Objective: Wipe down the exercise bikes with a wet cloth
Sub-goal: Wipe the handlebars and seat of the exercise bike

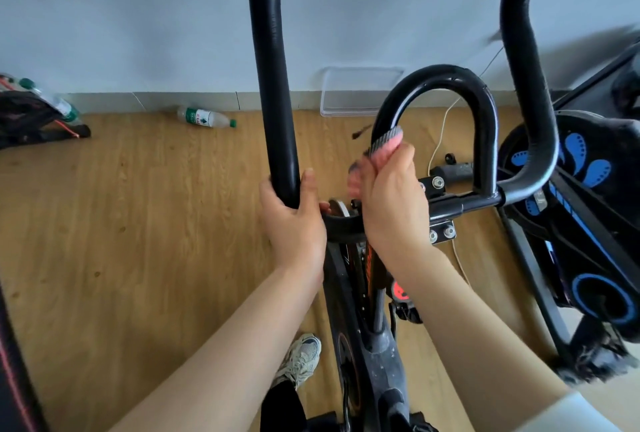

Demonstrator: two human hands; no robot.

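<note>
A black exercise bike stands right below me, its frame (374,293) running down between my arms. My left hand (294,220) grips the base of the long left handlebar (273,67), which rises out of the top of the view. My right hand (391,196) holds a pink and grey cloth (386,144) wrapped round the left leg of the inner looped bar (436,81). The right handlebar (523,60) curves up at the right.
A second bike with blue patterned covers (588,223) stands close at the right. A plastic water bottle (204,118) lies on the wooden floor by the wall. A dark bag (31,116) sits at far left. A white cable (440,140) trails behind the bars. My shoe (301,359) is on the floor.
</note>
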